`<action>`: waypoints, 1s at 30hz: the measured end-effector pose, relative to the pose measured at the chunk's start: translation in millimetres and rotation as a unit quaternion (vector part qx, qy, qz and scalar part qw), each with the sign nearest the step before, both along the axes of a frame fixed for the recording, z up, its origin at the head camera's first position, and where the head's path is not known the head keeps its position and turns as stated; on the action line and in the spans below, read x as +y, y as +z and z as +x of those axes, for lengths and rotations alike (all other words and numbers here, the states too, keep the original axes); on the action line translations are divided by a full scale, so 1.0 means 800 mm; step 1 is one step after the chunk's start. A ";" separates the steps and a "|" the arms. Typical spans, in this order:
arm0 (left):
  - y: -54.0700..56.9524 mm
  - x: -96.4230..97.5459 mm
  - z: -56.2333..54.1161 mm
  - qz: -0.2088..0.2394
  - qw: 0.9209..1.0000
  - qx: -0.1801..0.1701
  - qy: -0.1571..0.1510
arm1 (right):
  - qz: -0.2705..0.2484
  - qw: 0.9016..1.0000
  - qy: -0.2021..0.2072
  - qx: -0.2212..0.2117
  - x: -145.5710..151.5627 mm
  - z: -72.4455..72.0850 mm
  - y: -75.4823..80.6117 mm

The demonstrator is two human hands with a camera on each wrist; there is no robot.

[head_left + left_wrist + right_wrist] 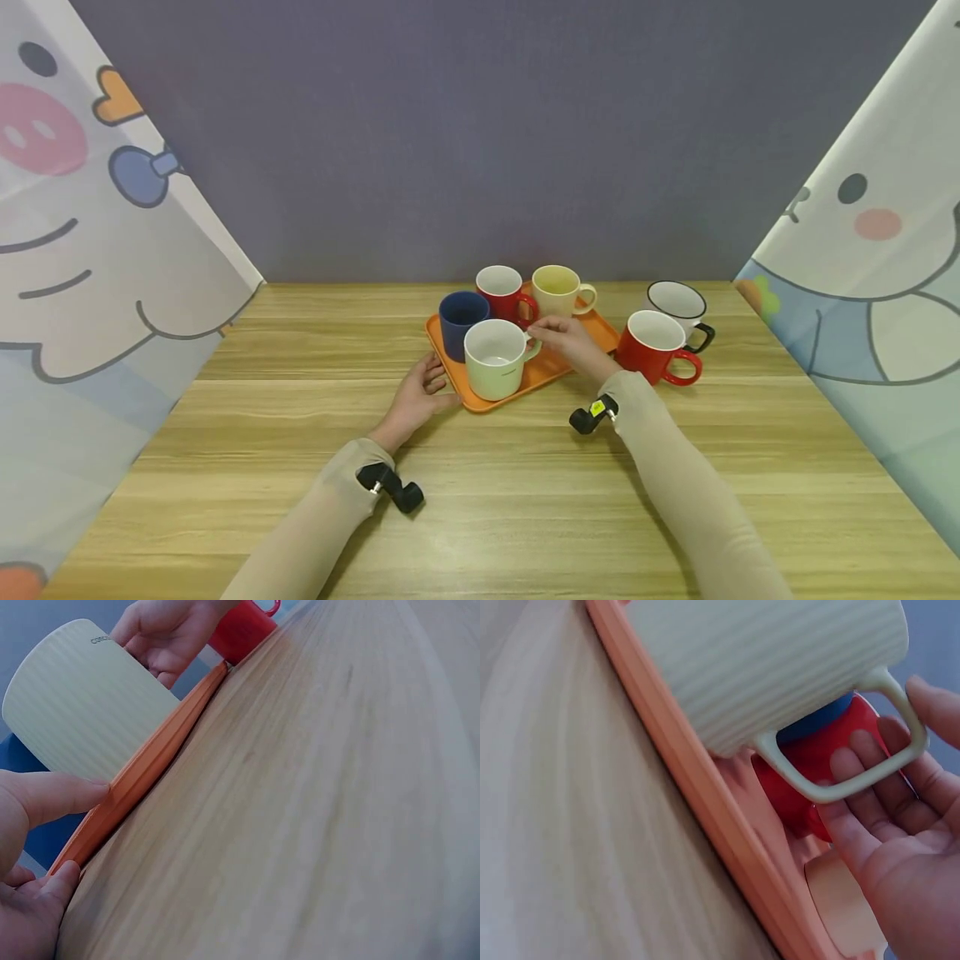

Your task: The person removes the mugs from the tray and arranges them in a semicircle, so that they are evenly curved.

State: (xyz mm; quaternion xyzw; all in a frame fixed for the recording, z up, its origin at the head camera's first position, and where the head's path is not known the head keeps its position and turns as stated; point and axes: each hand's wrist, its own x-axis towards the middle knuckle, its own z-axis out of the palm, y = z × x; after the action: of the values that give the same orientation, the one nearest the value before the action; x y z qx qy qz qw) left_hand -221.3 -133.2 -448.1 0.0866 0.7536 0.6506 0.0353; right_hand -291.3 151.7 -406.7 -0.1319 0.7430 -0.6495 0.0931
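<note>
A pale green ribbed mug (493,367) stands upright at the near left corner of an orange tray (542,377). My right hand (570,343) is at its handle (840,787), fingers behind the loop and thumb at its upper side. My left hand (420,398) holds the tray's near left corner; its thumb (71,793) lies against the rim and a fingertip (66,879) sits lower at the edge. Also on the tray are a dark blue cup (454,327), a red mug (498,302) with white inside and a pale yellow mug (555,302).
Right of the tray stands a larger red mug (647,350), close to my right forearm. Behind it is a white mug (678,302) with a black rim and handle. A grey panel (480,142) rises behind the wooden table (495,500); cartoon-printed sheets flank both sides.
</note>
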 end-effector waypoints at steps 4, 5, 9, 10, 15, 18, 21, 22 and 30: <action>0.000 0.000 0.000 -0.001 1.000 0.001 0.002 | -0.005 1.000 0.016 -0.001 0.007 0.005 -0.005; 0.000 0.000 0.000 -0.001 1.000 0.001 0.003 | -0.012 1.000 0.024 0.001 0.008 0.006 -0.005; 0.000 0.000 0.000 -0.010 1.000 0.000 0.005 | -0.041 0.997 0.060 0.003 0.012 0.012 -0.007; 0.000 0.000 0.000 -0.012 1.000 0.002 0.004 | -0.049 0.996 0.070 0.001 0.013 0.013 -0.007; 0.002 0.000 0.000 -0.013 1.000 -0.005 0.002 | -0.083 0.988 0.126 -0.011 0.016 0.020 -0.005; 0.016 0.002 0.008 -0.011 1.000 -0.007 -0.002 | -0.084 0.985 0.147 -0.022 0.017 0.023 -0.003; 0.034 0.004 0.018 -0.011 1.000 -0.009 -0.006 | -0.073 0.985 0.149 -0.035 0.016 0.026 0.000; 0.039 0.005 0.021 -0.011 1.000 -0.007 -0.007 | -0.070 0.986 0.147 -0.039 0.016 0.026 0.001; 0.049 0.007 0.027 -0.017 1.000 -0.010 -0.008 | -0.073 0.988 0.115 -0.070 0.012 0.034 0.007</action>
State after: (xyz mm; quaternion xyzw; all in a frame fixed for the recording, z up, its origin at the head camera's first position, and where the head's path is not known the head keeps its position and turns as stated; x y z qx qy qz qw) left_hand -199.7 -127.6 -409.0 0.0855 0.7633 0.6385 0.0493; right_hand -264.0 161.2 -401.1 -0.1773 0.6654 -0.6944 0.2090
